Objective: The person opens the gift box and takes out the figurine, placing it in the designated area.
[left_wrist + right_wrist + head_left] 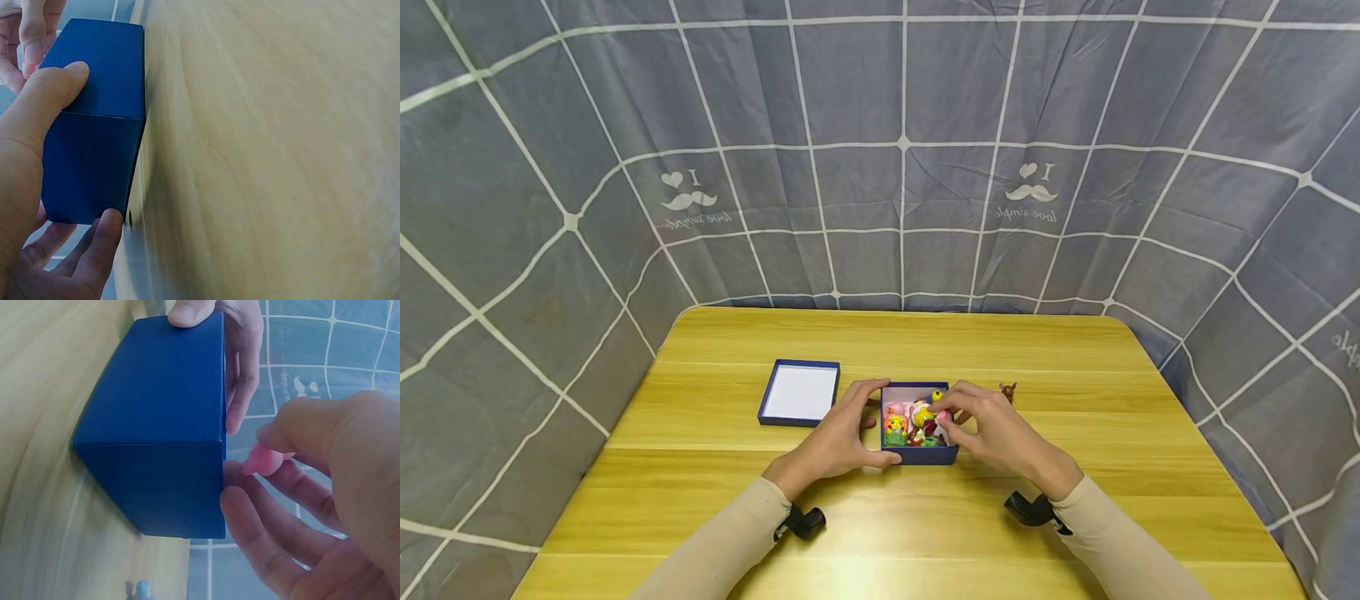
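Note:
A dark blue box (pixel 925 456), with no lid on it, stands on the table and holds several small colourful figurines (pixel 897 427). My left hand (pixel 838 433) grips the box at its left end, thumb on the front wall and fingers spread along the side and far edge. Between thumb and fingers of my right hand (pixel 996 425) is a small pink figurine (pixel 265 461), pinched at the box's open top by the right edge. Two of the right fingertips lie right at the rim in the right wrist view.
Left of the box lies its blue lid (pixel 799 392), white inside facing up. A small brown animal figurine (pixel 1008 392) stands beyond the right hand. The wooden table (pixel 880 533) ends at a grey checked curtain (pixel 865 192).

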{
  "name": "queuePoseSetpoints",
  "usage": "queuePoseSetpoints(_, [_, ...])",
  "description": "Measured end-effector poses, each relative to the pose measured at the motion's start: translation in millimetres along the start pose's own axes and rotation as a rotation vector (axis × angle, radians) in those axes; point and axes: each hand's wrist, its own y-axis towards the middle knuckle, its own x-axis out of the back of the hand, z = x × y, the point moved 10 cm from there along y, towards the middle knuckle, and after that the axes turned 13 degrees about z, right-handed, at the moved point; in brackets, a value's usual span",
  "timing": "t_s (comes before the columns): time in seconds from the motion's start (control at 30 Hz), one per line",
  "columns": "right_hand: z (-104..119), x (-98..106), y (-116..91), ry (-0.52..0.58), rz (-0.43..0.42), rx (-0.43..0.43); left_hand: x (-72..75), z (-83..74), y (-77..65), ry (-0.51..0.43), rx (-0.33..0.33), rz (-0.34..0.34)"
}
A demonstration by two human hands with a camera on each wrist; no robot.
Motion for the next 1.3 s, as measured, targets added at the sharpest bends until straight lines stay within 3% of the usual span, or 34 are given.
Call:
queuePoseSetpoints(0.27, [-1,1,-2,0.011,-0.023,0.011,-0.2,-0.6,-0.2,-0.019,-0.03,-0.013])
queuePoseSetpoints(0.8, [-3,4,-8,-0.006,-0.056,0.013,0.0,2.0,-1.2,-0.007,-0.012,-0.008])
queuePoseSetpoints(1.3, [-13,3,-15,-0.003,-0.069,-0.038,1.2,-1.2,-1.0,0.009,-0.028,-0.017])
